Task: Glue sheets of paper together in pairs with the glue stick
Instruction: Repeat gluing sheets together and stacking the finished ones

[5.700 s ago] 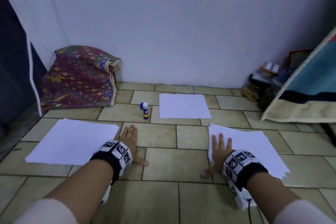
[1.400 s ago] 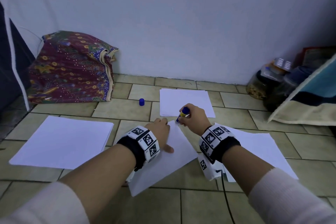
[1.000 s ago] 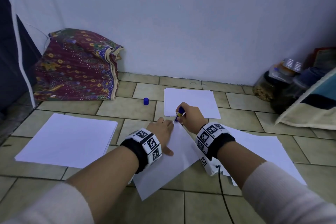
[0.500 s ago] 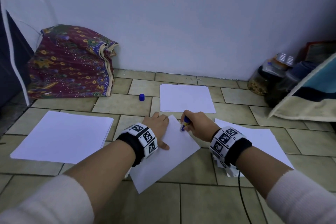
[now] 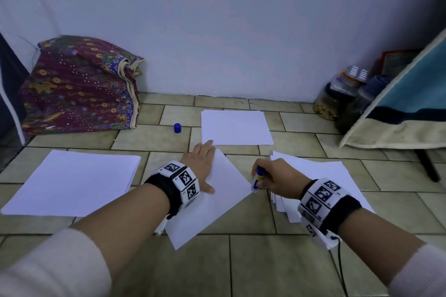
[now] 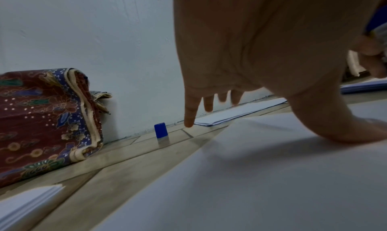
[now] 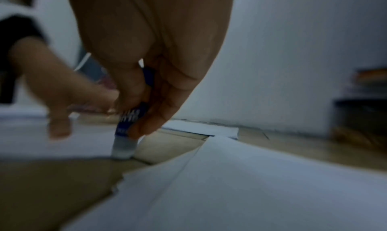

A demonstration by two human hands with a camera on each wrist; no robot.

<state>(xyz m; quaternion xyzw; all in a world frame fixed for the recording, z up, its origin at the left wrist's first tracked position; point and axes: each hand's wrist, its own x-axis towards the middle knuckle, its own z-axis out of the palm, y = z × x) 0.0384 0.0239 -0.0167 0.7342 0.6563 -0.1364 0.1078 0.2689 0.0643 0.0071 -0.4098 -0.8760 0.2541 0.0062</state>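
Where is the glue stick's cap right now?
Head view: the blue cap stands on the floor tiles, left of the far paper stack and right of the patterned cloth.

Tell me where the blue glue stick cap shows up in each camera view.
Head: blue cap stands on the floor tiles, left of the far paper stack.
Left wrist: cap at centre, near the wall.
Right wrist: not in view.
Shared landmark: patterned cloth bundle.

White sleeves (image 5: 55,270), black wristbands (image 5: 166,190) (checkered marker blocks), dangling cable (image 5: 340,270).
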